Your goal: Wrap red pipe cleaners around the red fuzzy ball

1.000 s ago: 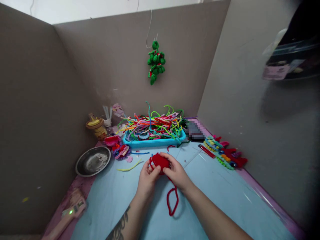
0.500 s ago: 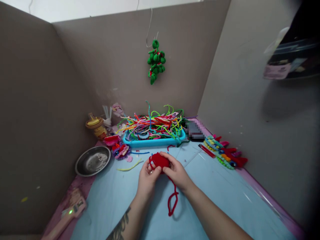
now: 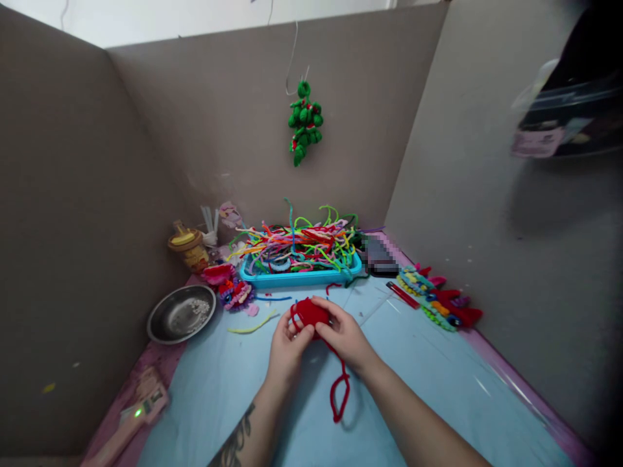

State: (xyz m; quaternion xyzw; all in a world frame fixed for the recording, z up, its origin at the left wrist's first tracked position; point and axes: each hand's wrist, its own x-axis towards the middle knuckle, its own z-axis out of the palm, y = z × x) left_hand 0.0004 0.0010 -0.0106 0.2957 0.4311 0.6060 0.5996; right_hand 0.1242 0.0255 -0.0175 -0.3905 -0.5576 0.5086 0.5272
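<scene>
Both of my hands hold a red fuzzy coiled piece (image 3: 310,312) just above the light blue table cover (image 3: 438,389). My left hand (image 3: 286,350) grips its near left side, thumb on top. My right hand (image 3: 344,336) pinches its right side. A loose red pipe-cleaner tail (image 3: 339,392) hangs from the piece and loops down between my forearms onto the cover. Behind the piece stands a turquoise tray (image 3: 302,277) heaped with several coloured pipe cleaners.
A metal bowl (image 3: 181,314) with small beads sits at the left, a pink glue gun (image 3: 127,415) near the left edge. Finished colourful craft pieces (image 3: 438,301) lie at the right, others (image 3: 228,288) left of the tray. A green ornament (image 3: 304,122) hangs on the cardboard back wall.
The hanging red tail has shifted slightly and its loop has narrowed. Both hands stay on the red piece with small finger movements.
</scene>
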